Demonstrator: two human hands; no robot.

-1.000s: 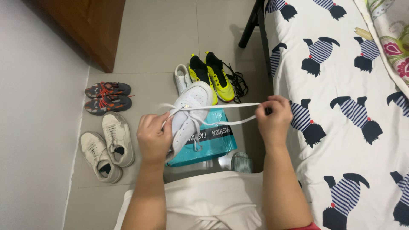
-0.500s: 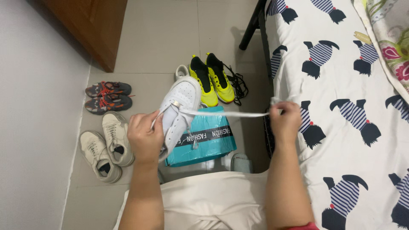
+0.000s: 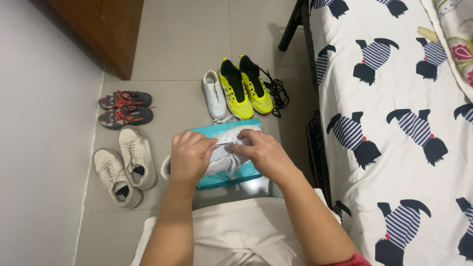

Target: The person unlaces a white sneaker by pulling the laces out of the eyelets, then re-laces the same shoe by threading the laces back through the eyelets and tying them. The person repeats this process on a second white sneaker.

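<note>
Both hands meet over a white lace-up sneaker (image 3: 224, 160) that lies across a teal rectangular paper bag (image 3: 231, 178) with a dark band, flat on the grey tiled floor (image 3: 187, 44) just in front of the person's lap. The left hand (image 3: 191, 156) curls narrowly over the shoe's heel end, and the right hand (image 3: 259, 151) pinches the white flat lace (image 3: 231, 167) at the eyelets, fingers closed on it. Beyond the bag stand a single white sneaker (image 3: 214, 93) and a pair of yellow-and-black trainers (image 3: 245, 87) with loose black laces. Toward the left wall sit grey-and-orange trainers (image 3: 125, 108) and worn cream sneakers (image 3: 125, 165). The bed with its dog-print sheet (image 3: 394, 88) fills the right side.
</note>
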